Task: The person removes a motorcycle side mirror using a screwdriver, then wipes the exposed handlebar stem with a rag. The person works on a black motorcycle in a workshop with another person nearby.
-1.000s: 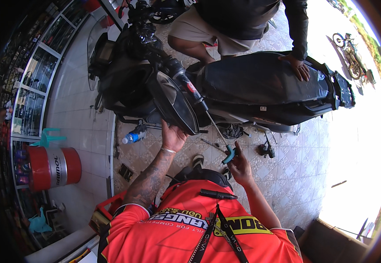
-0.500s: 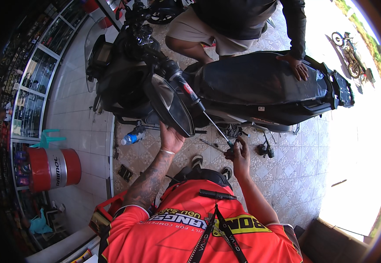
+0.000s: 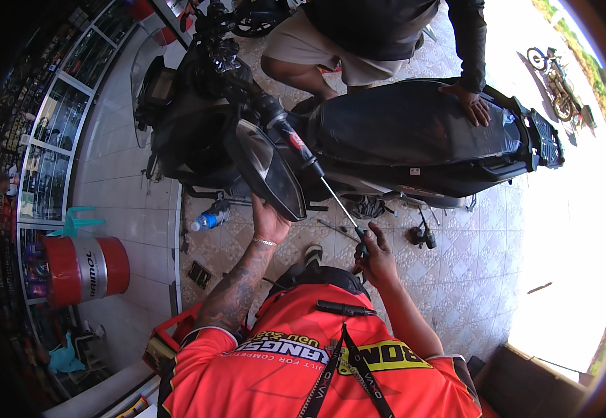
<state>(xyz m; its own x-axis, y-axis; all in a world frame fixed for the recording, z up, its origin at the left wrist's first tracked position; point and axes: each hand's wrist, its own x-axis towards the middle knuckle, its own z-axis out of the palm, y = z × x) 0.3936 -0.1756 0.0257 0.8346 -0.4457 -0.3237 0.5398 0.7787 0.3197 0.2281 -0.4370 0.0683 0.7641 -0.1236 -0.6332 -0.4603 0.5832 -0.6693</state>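
floor (image 3: 456,285) — tool (image 3: 341,203) aslant toward handlebar (image 3: 294,137)

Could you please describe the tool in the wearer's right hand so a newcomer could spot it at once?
Find the big dark scooter, then its near handlebar grip. From the grip's end, the tool runs as a thin, shiny shaft down to the wearer's right hand. Its teal handle, partly covered, sets it apart from the black device on the floor.
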